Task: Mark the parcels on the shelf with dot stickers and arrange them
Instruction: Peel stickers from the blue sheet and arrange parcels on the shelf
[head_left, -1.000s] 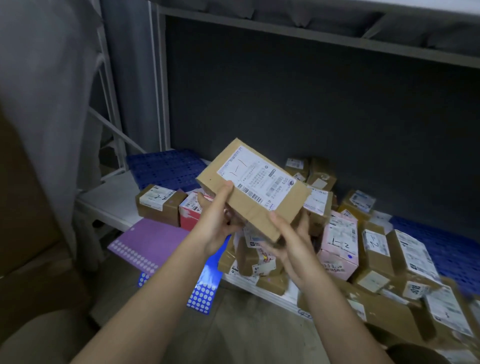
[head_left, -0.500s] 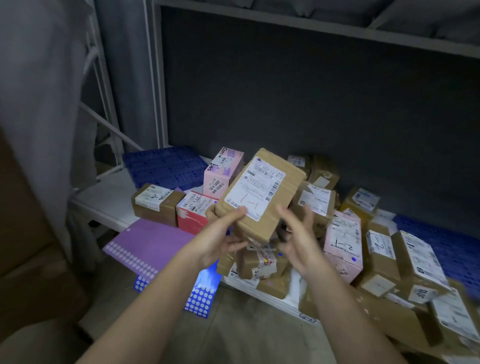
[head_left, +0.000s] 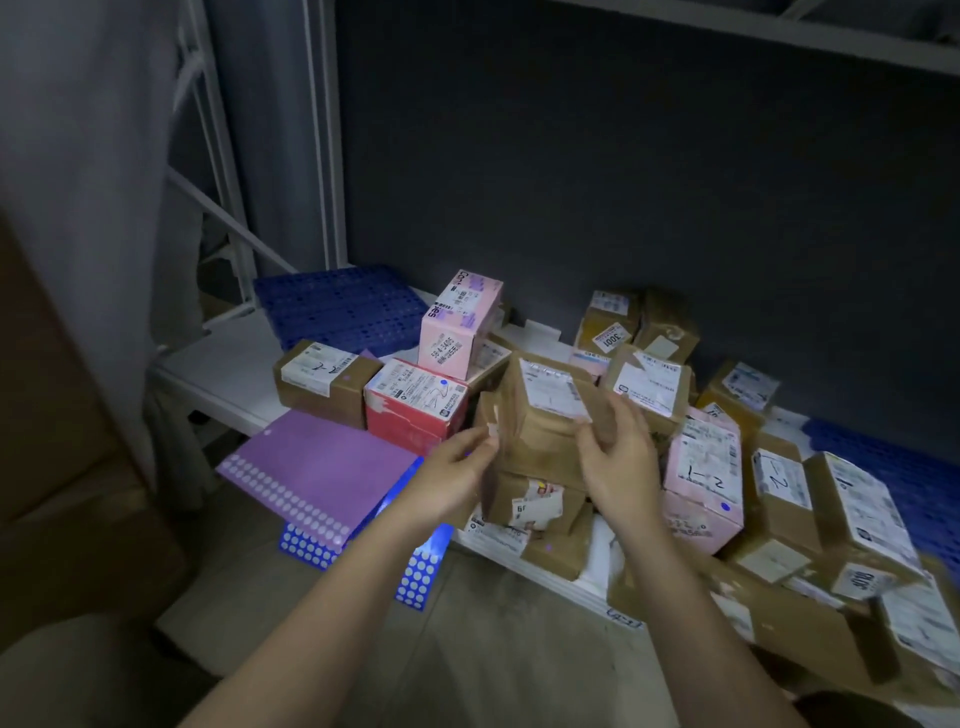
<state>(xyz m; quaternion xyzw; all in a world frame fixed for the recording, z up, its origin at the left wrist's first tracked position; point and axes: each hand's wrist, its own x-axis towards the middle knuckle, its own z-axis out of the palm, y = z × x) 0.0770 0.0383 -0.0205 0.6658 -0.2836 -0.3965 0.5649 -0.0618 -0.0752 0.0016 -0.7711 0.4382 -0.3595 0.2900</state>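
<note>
A brown parcel with a white label lies on top of the pile of parcels on the white shelf. My left hand touches its left edge with loosely bent fingers. My right hand rests against its right side with fingers nearly straight. A purple dot-sticker sheet and a blue one hang over the shelf's front edge at the left. A red parcel and a pink parcel each carry a blue dot.
A pink box stands upright behind the red parcel, and a brown box lies left of it. Blue perforated mats cover the shelf's back left and right. Several brown parcels crowd the right side. A white frame post rises at the left.
The brown parcel, held up in both hands a second ago, has turned and come down onto the pile. Both hands have loosened and now lie at its sides.
</note>
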